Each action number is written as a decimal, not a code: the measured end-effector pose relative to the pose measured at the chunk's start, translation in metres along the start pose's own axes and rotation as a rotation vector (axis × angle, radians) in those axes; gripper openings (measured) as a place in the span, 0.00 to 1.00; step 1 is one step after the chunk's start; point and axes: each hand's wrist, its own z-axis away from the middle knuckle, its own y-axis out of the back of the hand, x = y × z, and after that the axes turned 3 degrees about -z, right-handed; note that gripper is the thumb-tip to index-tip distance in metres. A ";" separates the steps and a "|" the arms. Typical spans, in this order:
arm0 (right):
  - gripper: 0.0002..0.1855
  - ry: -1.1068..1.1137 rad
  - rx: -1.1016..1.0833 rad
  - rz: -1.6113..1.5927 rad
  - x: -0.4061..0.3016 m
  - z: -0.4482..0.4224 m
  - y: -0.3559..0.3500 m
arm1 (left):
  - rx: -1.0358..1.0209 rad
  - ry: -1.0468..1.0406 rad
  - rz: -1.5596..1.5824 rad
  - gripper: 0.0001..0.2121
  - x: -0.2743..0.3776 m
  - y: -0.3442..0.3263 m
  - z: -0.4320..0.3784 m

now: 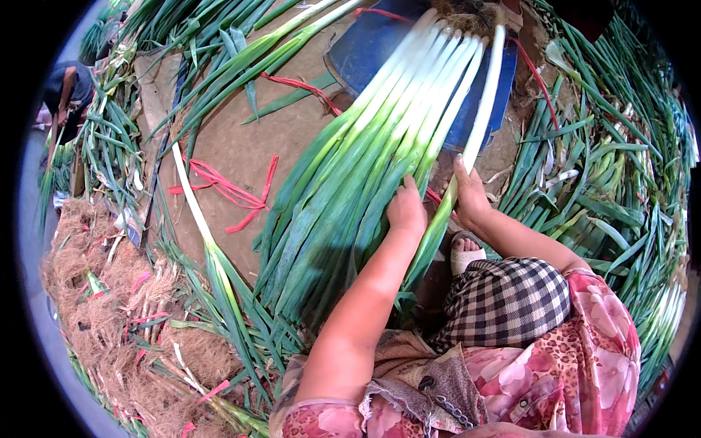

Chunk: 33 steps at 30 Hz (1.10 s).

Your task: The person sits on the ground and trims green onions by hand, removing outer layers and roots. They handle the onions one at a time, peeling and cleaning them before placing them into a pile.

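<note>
Before me a fanned bunch of long green onions (391, 128) lies with its white stems and brown roots (465, 19) pointing away, over a blue sheet (361, 52). Its green leaves spread back towards my lap. My left hand (408, 208) is curled on the leaves at the bunch's right side. Just right of it, my right hand (471, 194) grips a single green onion (487, 104) where white turns to green. That stalk stands slightly apart from the others, its root end at the top. The undersides of both hands' grips are hidden.
Red plastic ties (241, 191) lie on the brown ground. A loose onion (191, 200) lies to the left, near heaped root bundles (120, 328). Piled leaves (613, 180) line the right side. Another person (68, 96) bends at the far left. My sandalled foot (465, 252) is close by.
</note>
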 end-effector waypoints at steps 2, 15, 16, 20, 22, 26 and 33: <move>0.20 -0.046 0.006 -0.009 -0.005 0.007 -0.002 | 0.017 -0.005 -0.009 0.18 0.003 0.008 0.005; 0.30 -0.094 0.043 0.170 0.019 -0.058 -0.005 | 0.057 0.053 0.314 0.14 -0.007 0.009 0.009; 0.30 -0.035 0.022 0.303 0.016 -0.054 -0.004 | 0.013 0.057 0.273 0.14 -0.007 0.011 0.010; 0.32 0.163 -0.053 0.550 0.023 -0.066 -0.005 | 0.030 -0.045 0.175 0.11 -0.008 0.010 0.012; 0.32 0.024 -0.079 0.747 0.020 -0.080 -0.003 | -0.003 -0.090 0.084 0.11 -0.006 0.017 0.012; 0.32 0.042 -0.186 0.587 0.024 -0.077 0.001 | 0.076 -0.276 -0.158 0.10 -0.002 0.050 0.017; 0.34 -0.046 -0.205 0.780 0.011 -0.078 -0.002 | 0.601 -0.081 -0.483 0.21 -0.081 0.106 -0.057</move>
